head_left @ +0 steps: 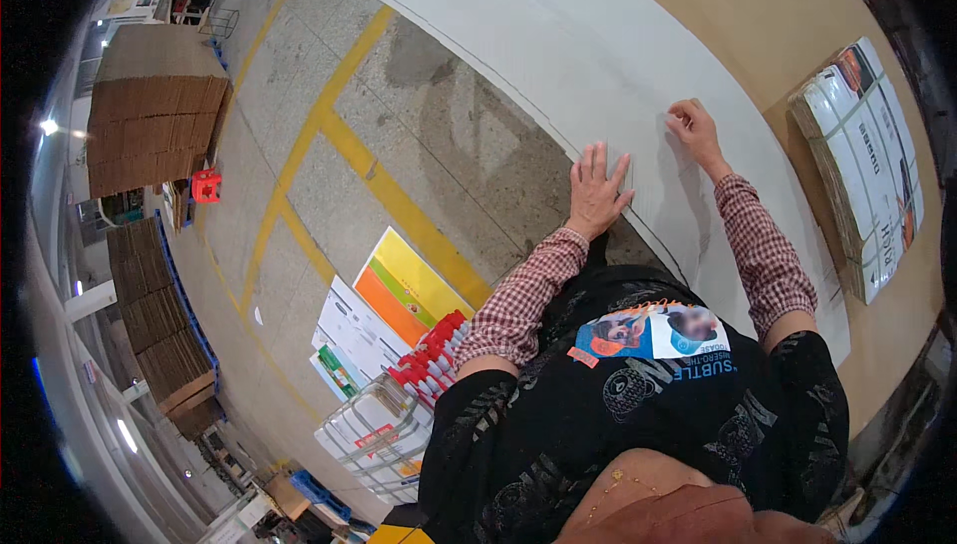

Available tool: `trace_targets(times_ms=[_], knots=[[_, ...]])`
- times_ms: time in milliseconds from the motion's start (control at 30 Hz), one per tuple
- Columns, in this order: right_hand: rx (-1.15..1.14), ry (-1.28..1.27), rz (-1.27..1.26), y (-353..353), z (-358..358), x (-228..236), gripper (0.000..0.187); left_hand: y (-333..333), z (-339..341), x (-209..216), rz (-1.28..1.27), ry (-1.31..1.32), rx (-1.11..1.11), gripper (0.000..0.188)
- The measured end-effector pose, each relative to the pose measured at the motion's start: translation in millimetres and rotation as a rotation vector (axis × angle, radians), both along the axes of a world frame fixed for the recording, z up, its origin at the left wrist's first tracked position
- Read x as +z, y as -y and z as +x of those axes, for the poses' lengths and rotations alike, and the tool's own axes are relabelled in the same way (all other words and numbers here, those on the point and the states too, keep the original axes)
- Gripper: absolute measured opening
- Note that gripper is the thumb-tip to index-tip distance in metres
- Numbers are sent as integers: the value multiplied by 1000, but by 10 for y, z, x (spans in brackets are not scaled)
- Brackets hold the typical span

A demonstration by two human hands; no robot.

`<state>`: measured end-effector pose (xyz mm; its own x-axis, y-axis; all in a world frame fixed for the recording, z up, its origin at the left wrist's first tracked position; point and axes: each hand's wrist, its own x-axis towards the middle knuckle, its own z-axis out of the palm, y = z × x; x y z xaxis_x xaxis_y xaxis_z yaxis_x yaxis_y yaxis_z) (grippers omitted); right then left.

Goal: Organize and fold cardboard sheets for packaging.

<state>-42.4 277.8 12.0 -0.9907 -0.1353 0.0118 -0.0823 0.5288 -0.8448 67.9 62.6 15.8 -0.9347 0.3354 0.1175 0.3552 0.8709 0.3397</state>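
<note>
My left hand (598, 190) lies flat with its fingers spread at the near left edge of a long white sheet (558, 35), which looks like board or paper on a brown table. To its right, my right hand (696, 135) is over the sheet with the fingers curled and the thumb against them in a pinch. Whatever might be between those fingertips is too small to make out. Checked sleeves cover both forearms. Right of my right arm, a strapped bundle of flat white printed cartons (867, 165) rests on the brown surface (738, 5).
Beside my left arm are red-and-grey objects (429, 355), a yellow-orange printed board (409, 285), and a strapped white bundle (374, 434). Tall cardboard stacks (155, 110) stand at the far left, near a red crate (206, 186). Yellow lines (354, 65) mark the concrete floor.
</note>
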Motion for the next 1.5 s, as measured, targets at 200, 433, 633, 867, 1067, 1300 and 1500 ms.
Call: trace_targets(times_ms=[200,433,633,867,1067,1300,1500], knots=[[237,-182,128,-60,-98,80,18,-29,22,-14,-12,-12,4,63],[235,224,223,-94,-23,-20,33,-36,31,24,-19,4,10,65],[254,176,185,-105,40,-109,29,4,50,56,30,26,-13,65],[218,155,174,-125,38,-109,28,-43,77,-6,52,-14,-19,67],[194,115,196,-229,32,-152,26,-126,91,23,28,23,-33,68],[78,-73,89,-209,136,96,8,-73,114,-53,83,50,-24,70],[263,-103,246,-218,144,175,14,-99,93,-28,86,70,-24,70]])
